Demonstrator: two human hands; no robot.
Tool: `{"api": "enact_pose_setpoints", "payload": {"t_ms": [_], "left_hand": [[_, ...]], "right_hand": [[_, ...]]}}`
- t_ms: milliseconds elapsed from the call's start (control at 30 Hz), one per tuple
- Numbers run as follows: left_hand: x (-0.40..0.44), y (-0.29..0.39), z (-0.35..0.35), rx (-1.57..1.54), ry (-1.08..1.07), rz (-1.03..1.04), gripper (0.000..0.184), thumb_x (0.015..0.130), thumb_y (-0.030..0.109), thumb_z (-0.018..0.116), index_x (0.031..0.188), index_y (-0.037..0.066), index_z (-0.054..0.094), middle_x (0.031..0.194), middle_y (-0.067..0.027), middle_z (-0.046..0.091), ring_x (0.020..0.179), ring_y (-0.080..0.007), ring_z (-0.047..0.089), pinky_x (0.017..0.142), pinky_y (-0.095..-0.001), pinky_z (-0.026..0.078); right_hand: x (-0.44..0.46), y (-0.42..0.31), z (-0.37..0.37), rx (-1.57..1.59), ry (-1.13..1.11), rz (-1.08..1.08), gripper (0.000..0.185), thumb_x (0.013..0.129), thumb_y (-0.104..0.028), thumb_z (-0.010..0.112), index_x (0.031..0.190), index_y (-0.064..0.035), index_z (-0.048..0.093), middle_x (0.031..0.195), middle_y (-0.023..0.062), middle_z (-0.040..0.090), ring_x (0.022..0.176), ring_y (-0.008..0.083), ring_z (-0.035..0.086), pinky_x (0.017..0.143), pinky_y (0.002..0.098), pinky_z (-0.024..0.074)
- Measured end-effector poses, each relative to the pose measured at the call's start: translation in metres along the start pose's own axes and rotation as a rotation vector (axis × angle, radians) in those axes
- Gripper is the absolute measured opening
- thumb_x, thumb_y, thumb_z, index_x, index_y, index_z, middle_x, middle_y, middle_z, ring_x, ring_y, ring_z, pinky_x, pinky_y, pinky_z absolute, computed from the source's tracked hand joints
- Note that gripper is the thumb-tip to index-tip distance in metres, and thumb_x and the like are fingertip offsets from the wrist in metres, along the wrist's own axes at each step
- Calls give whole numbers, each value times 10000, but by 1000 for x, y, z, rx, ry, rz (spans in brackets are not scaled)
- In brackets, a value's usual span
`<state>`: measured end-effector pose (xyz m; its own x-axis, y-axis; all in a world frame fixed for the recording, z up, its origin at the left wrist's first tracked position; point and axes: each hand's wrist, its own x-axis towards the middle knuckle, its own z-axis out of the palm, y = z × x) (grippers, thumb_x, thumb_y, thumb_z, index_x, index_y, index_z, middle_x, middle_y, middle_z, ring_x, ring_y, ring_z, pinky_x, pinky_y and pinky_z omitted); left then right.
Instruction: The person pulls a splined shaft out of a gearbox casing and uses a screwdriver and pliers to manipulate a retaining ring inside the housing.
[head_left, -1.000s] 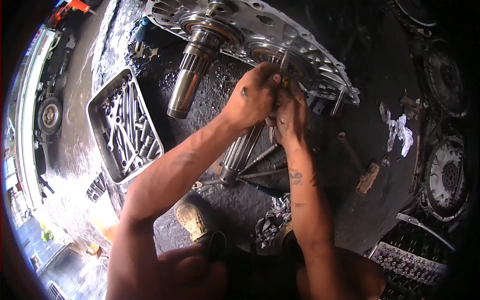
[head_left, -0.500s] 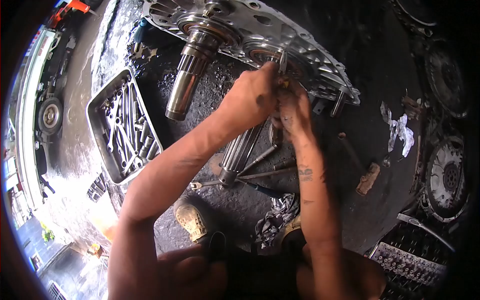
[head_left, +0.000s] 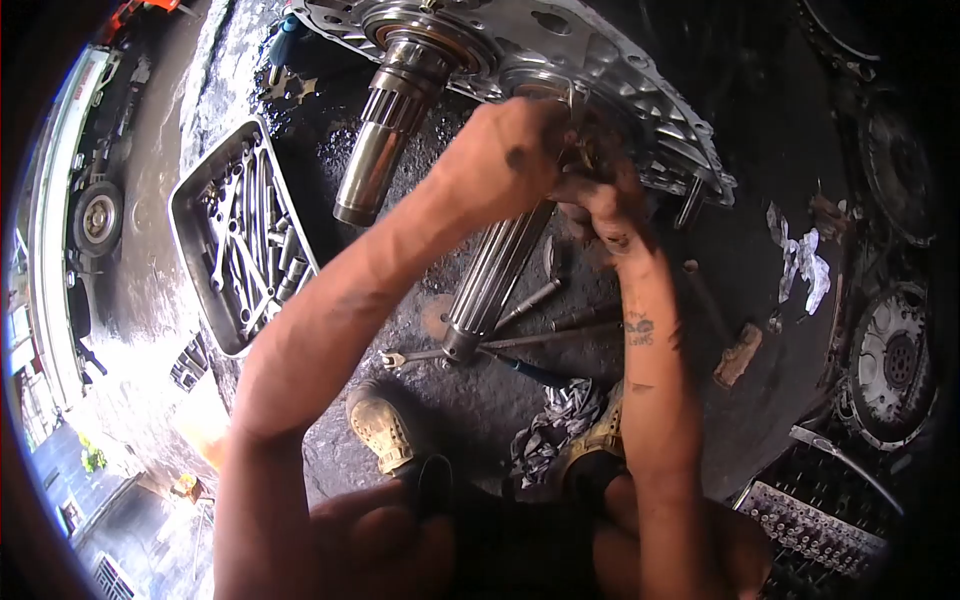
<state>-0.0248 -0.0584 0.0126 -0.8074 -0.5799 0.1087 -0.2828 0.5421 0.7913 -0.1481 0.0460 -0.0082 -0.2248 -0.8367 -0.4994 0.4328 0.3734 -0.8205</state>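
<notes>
My left hand (head_left: 510,158) is closed in a fist in front of the shaft opening of a large metal housing (head_left: 640,80). My right hand (head_left: 605,205) is curled against it, fingers partly hidden and blurred. Between the hands rises a narrow metal tip (head_left: 572,98), with a small yellowish spot below it; the rest of this item is covered by my fingers. Below my hands a long splined shaft (head_left: 490,280) slants down toward the floor. To the left, a thicker splined shaft (head_left: 385,135) sticks out of the same housing through a round bearing seat.
A metal tray (head_left: 180,225) of wrenches and sockets lies at left. Bars, a wrench (head_left: 405,358) and a dark rag (head_left: 552,425) are near my feet. On the right are a wooden-looking block (head_left: 738,355), white crumpled scraps (head_left: 803,265), a round plate (head_left: 890,365) and a drilled metal block (head_left: 815,525).
Both hands have shifted slightly upward, and my right hand has turned and moved a little to the right. The view has shifted slightly. My hands stay close together at the housing.
</notes>
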Motion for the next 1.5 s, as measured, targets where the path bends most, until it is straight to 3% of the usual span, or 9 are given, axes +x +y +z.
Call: {"api": "enact_pose_setpoints", "payload": {"t_ms": [67,200,367,600,1000,1100,1200,1333,1500], "left_hand": [[2,-2,-10,8,-10,72,272,832,80,528,1054,-47,620,922,-268,639,908,-393,632,779,-420,507],[-1,0,-4,-62,-21,-41,302,880,203,575,1028,-54,630,908,-266,643,887,-386,637,741,-410,503],[-5,-8,9,-174,-23,-121,345,925,271,546,1043,-43,627,732,-172,640,640,-194,641,628,-337,487],[-9,11,10,-711,-127,-356,371,943,299,551,1072,-38,639,777,-120,667,620,-133,609,562,-279,502],[-5,-2,29,-437,-97,-291,338,967,230,516,1104,-63,615,773,-125,647,592,-130,577,534,-283,487],[-6,-13,37,-223,193,115,331,973,220,494,1093,-66,609,673,-94,609,537,-127,545,520,-287,460],[-2,-5,21,-602,-150,-278,318,975,214,481,1068,-64,606,627,-80,588,531,-135,539,538,-303,451],[-2,-8,16,-643,-151,-301,308,976,213,478,999,-61,617,647,-97,605,551,-143,554,556,-306,452],[-3,-6,10,-402,-127,-217,322,976,213,476,943,-67,633,653,-94,617,549,-140,556,526,-305,437]], "right_hand": [[3,0,8,-324,37,-397,338,733,-62,612,1066,-72,554,887,20,583,705,103,534,643,250,465],[-3,-2,4,-146,78,-251,344,722,-174,707,1027,-85,577,884,7,572,775,92,519,696,234,430],[-9,0,14,57,190,-54,85,912,-197,515,941,-130,560,658,-53,496,477,35,417,400,189,292],[-7,13,10,100,193,-142,139,905,-116,472,1032,-112,529,680,-15,518,503,54,469,397,208,354],[3,22,-10,-243,145,-579,514,907,-197,512,1360,-3,365,1116,75,595,978,120,587,812,227,483],[3,13,-22,-257,30,-350,691,885,-339,597,1420,-20,299,1124,88,600,955,118,585,753,225,490],[-9,-1,-20,-211,-84,-287,683,882,-343,582,1423,-35,303,1075,87,618,839,107,599,617,214,486],[-6,-6,-19,-298,-67,-170,485,847,-267,518,1265,-24,474,1009,45,583,857,118,571,776,256,479],[-3,-5,-20,-282,36,-92,433,848,-314,548,1207,-72,519,852,-13,554,587,72,510,503,215,451]]}}
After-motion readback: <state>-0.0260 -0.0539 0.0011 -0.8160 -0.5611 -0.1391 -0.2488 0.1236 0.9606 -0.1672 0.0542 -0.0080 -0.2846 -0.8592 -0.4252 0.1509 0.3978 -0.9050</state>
